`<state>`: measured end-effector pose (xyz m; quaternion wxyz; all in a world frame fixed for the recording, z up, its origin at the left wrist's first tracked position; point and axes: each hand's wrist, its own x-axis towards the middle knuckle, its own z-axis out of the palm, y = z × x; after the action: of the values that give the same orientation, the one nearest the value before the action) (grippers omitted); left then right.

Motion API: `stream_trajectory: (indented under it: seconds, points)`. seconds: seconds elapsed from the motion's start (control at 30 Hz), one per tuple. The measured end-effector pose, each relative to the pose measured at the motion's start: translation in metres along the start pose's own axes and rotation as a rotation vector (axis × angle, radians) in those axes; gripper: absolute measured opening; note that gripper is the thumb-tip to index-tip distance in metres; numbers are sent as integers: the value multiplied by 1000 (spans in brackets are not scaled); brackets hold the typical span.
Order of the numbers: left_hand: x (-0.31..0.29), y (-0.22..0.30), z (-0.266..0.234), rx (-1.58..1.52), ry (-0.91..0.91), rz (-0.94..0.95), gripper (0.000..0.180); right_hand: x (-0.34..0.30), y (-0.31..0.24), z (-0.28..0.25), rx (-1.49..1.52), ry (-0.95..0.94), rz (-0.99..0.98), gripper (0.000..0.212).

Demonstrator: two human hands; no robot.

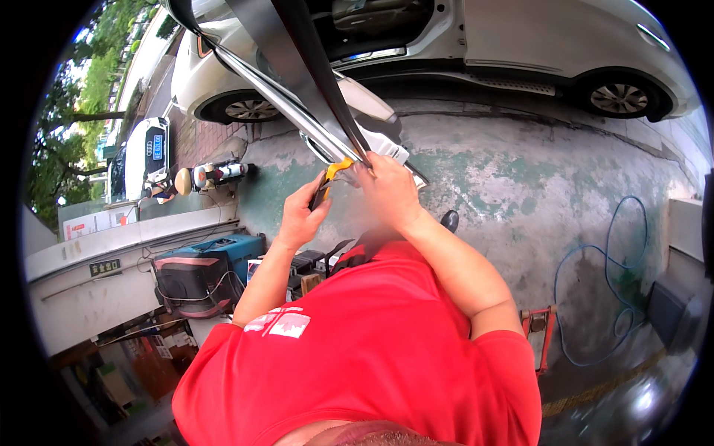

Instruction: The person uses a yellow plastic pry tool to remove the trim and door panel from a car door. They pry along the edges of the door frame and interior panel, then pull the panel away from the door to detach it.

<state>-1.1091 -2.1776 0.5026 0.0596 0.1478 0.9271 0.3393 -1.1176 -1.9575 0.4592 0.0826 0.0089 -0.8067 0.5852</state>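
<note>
A white car's open front door (353,97) reaches toward me, with its silver and black window frame (286,111) narrowing to a corner in front of my chest. My left hand (303,214) is closed around the black handle of a hand tool with a yellow curved head (340,166); its exact kind does not show clearly. The yellow head meets the frame near that corner. With fingers curled, my right hand (390,192) grips the corner of the window frame just beside the tool. Its fingertips are partly hidden, and the area below it is blurred.
The white car's body (535,37) stands across the far side. Blue hose (587,249) loops over the worn green-grey floor (483,163) at right, near a red metal frame (539,334). At left are a blue machine (230,249), a red-black case (197,282) and a parked scooter (212,175).
</note>
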Motion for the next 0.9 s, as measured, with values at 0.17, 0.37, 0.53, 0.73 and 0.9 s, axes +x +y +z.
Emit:
stream_trajectory:
  seconds: [0.17, 0.37, 0.53, 0.73, 0.9]
  points:
    - [-1, -3, -1, -14, -7, 8, 57, 0, 2, 1, -17, 8, -32, 24]
    - [5, 21, -17, -87, -110, -40, 55, 2, 1, -2, -34, 13, -102, 24]
    - [10, 53, -30, -212, -198, -277, 48, 1, -2, -6, -37, -19, -117, 22]
    - [32, 71, -62, -65, -429, -344, 43, 2, -5, -11, 73, -144, 4, 25]
    - [41, 70, -81, 27, -609, -309, 44, 2, -7, -10, 66, -161, -3, 27]
